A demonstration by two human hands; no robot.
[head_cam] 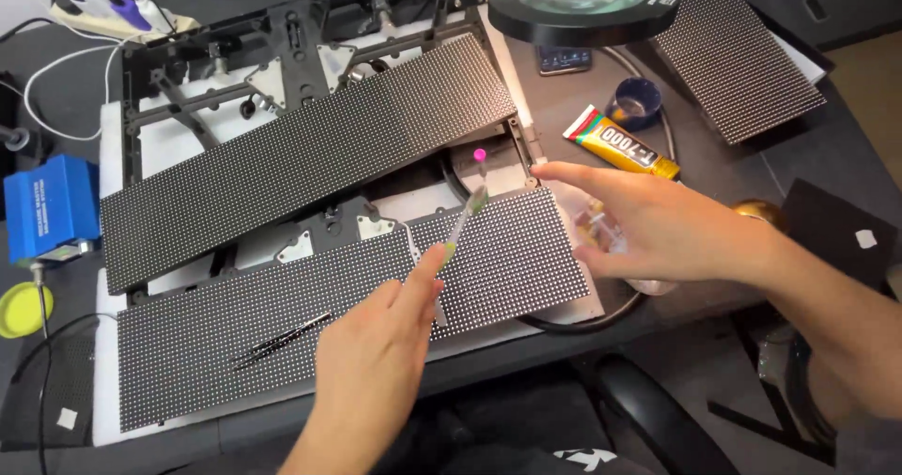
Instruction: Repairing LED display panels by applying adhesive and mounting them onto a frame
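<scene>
My left hand (381, 348) hovers over the near LED dot-matrix panel (235, 329) and pinches a thin clear syringe-like tool (462, 219) with a pink tip, pointing up and away. My right hand (658, 226) reaches in from the right, fingers spread and empty, its index fingertip near the right corner between the two panels. A second long LED panel (310, 160) lies tilted across a black frame behind. Black tweezers (282, 339) rest on the near panel.
A round magnifier lamp (583, 3) hangs at the top. A yellow glue tube (620, 141), a dark blue cup (637, 101) and a third LED panel (742, 52) lie right. A blue box (47, 207) and yellow lid (23, 308) sit left.
</scene>
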